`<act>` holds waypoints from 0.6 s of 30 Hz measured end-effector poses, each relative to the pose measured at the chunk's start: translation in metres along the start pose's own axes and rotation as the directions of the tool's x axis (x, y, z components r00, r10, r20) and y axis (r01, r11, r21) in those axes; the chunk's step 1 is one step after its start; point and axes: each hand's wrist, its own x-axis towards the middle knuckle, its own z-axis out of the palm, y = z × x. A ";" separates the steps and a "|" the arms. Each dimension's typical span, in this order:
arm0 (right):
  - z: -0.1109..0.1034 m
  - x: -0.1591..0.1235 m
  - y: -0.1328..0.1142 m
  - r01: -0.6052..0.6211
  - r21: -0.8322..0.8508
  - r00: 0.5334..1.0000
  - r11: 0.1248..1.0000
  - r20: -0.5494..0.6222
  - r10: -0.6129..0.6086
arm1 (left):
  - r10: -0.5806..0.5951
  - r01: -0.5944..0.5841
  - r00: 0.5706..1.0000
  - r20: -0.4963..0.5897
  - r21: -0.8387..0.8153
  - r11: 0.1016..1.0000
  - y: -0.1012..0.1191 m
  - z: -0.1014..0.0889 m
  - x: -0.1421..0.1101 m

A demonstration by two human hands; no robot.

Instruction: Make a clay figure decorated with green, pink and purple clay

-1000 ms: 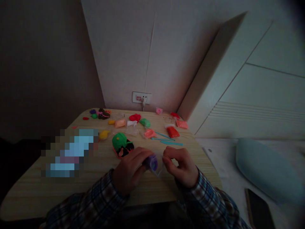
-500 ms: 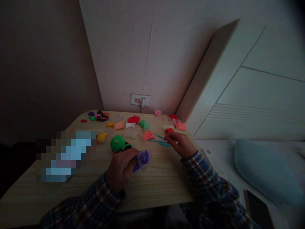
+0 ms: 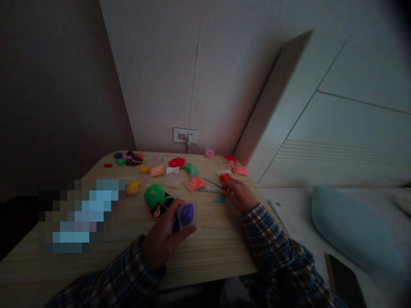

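A small clear bag of purple modelling clay (image 3: 188, 214) is gripped between the thumb and fingers of my left hand (image 3: 165, 233), above the front half of the table. My right hand (image 3: 240, 194) is closed at the ends of several thin blue modelling tools (image 3: 210, 191), its fingertips partly hidden; what they pinch cannot be made out. A red clay packet (image 3: 225, 176) lies just beyond those fingers. Left of my left hand sits a green clay cap shape (image 3: 154, 195) on a dark piece with a pink edge (image 3: 163, 209).
Bagged clay lies across the wooden table (image 3: 205, 252): coral (image 3: 196, 184), green (image 3: 192, 169), red (image 3: 177, 162), peach (image 3: 156, 171) and yellow (image 3: 134, 188). A blurred-out screen (image 3: 86, 214) stands at left. A phone (image 3: 345, 280) and a pale blue cushion (image 3: 353, 226) are at right.
My left hand has turned the purple clay bag, and its thumb now lies along the near side. My right hand has shifted slightly over the blue tools. The view has moved a little.
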 end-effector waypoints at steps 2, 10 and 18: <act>-0.003 -0.005 0.004 -0.021 -0.016 0.999 1.000 0.048 0.022 | 0.011 -0.011 1.000 0.011 0.035 0.999 0.002 0.000 0.002; -0.001 -0.007 0.010 -0.042 -0.004 0.986 0.999 0.161 0.042 | 0.149 -0.153 0.988 0.037 0.167 0.974 -0.001 0.000 0.000; -0.042 -0.042 -0.058 0.281 0.300 0.956 0.912 -0.170 -0.238 | 0.146 -0.128 0.986 -0.083 0.191 0.973 -0.011 0.003 0.000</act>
